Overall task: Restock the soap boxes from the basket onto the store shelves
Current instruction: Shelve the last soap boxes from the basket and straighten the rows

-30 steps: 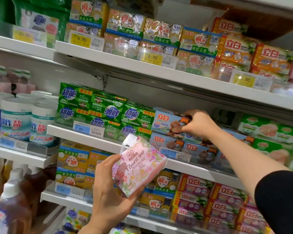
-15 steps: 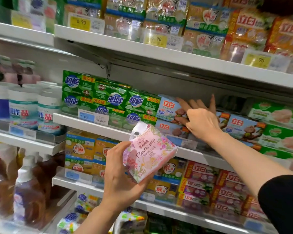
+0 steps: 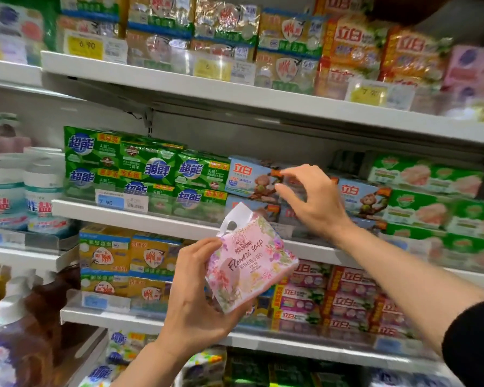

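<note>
You had bright, even store light from above, and the shelf boards (image 3: 179, 88) cast soft shadows onto the back wall above your right hand (image 3: 313, 202). Glare washed over the plastic-wrapped packs (image 3: 224, 20) high above both hands. Motion blur smeared everything far left and far right of your hands, price tags (image 3: 369, 93) included. The pink soap box (image 3: 249, 263) in your left hand (image 3: 196, 300) stayed fairly sharp. Shelf lines bowed toward the edges.
</note>
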Demonstrator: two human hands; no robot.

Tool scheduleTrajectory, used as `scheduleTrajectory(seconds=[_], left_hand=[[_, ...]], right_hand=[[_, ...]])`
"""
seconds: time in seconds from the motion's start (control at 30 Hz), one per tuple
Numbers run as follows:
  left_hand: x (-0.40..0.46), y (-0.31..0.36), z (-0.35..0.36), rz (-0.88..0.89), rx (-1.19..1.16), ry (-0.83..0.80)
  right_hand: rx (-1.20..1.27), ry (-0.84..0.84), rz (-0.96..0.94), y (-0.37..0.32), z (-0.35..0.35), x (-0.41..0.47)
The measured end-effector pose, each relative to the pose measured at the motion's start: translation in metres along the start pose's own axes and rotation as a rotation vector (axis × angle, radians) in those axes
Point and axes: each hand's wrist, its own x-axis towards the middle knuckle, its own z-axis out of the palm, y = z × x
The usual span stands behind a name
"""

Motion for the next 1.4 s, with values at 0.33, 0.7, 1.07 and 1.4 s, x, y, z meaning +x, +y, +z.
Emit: scheduleTrajectory(seconds=[0.33, 0.7, 1.07, 1.4], left_hand=[[0.036, 0.094, 0.136, 0.341, -0.177, -0.293], [0.071, 0.160, 0.329, 0.431, -0.054, -0.656], [0.049, 0.138, 0.397, 0.382, 0.413, -0.737], [0.040, 0.130, 0.408, 0.444, 0.470, -0.663]], right_hand=[[0.373, -0.479, 0.761, 0.068, -0.149, -0.121], [0.490, 0.347, 1.151, 0.188, -0.295, -0.225], [0.356, 0.667, 1.001, 0.330, -0.331, -0.179], [0.408, 0.322, 1.055, 0.406, -0.300, -0.190]])
